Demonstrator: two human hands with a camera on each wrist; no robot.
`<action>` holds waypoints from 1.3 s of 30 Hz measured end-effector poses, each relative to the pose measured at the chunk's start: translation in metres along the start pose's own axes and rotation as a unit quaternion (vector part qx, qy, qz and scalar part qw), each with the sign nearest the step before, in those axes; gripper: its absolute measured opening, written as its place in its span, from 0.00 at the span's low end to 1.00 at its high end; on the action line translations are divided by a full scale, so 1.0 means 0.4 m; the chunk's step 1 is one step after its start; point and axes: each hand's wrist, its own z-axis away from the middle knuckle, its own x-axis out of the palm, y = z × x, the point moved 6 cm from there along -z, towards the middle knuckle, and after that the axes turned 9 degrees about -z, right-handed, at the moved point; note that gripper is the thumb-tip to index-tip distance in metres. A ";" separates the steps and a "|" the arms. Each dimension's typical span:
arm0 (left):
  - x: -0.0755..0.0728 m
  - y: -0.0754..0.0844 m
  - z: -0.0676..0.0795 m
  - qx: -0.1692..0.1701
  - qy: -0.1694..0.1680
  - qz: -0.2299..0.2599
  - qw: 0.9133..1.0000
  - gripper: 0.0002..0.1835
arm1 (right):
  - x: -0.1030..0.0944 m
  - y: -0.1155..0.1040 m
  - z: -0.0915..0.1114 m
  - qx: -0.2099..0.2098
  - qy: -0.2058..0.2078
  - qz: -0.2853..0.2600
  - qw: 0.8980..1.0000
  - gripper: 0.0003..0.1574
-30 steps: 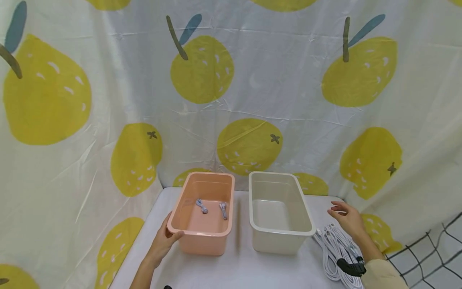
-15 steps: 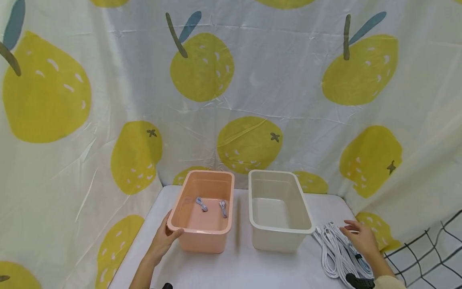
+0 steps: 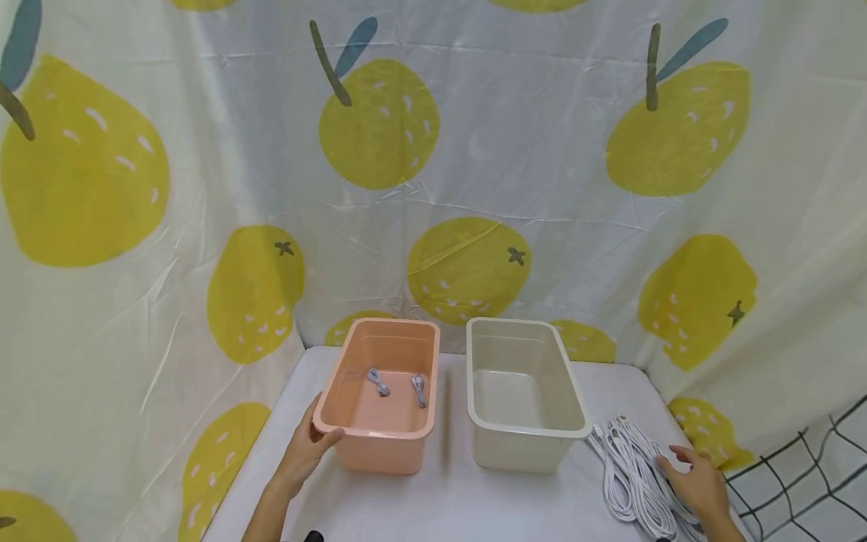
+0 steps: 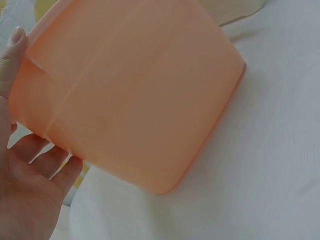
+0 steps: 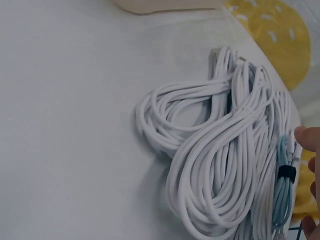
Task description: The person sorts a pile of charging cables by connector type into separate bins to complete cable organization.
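My left hand [image 3: 298, 461] holds the near left corner of a peach plastic bin [image 3: 379, 455], thumb over the rim and fingers against the outer wall. Two small bundled grey-white cables, the left one [image 3: 378, 382] and the right one [image 3: 419, 391], lie on its floor. At the right, my right hand [image 3: 703, 488] is at the outer side of a pile of coiled white cables [image 3: 626, 474], thumb and forefinger apart. In the right wrist view its thumb tip is right by the white end of a light blue cable bundle [image 5: 281, 202] with a black strap [image 5: 286, 173].
A cream plastic bin [image 3: 518, 452] stands between the peach bin and the cable pile. All sit on a white-covered table [image 3: 433, 512]. A lemon-print curtain [image 3: 542, 150] hangs behind and at the sides. Black netting [image 3: 813, 474] shows at the lower right.
My right hand has come down and toward me, from beyond the cable pile to its right side. The left hand stays on the peach bin.
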 end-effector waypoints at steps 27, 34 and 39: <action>-0.001 0.004 0.004 0.010 0.008 -0.013 1.000 0.48 | 0.052 0.067 0.027 0.095 0.069 -0.050 0.992 0.24; 0.000 -0.002 0.000 -0.003 0.001 -0.010 1.000 0.49 | 0.042 0.026 0.021 0.063 0.063 -0.051 0.995 0.24; 0.000 -0.004 -0.001 -0.011 0.001 -0.019 1.000 0.49 | 0.038 -0.012 0.009 0.008 0.058 -0.046 0.997 0.23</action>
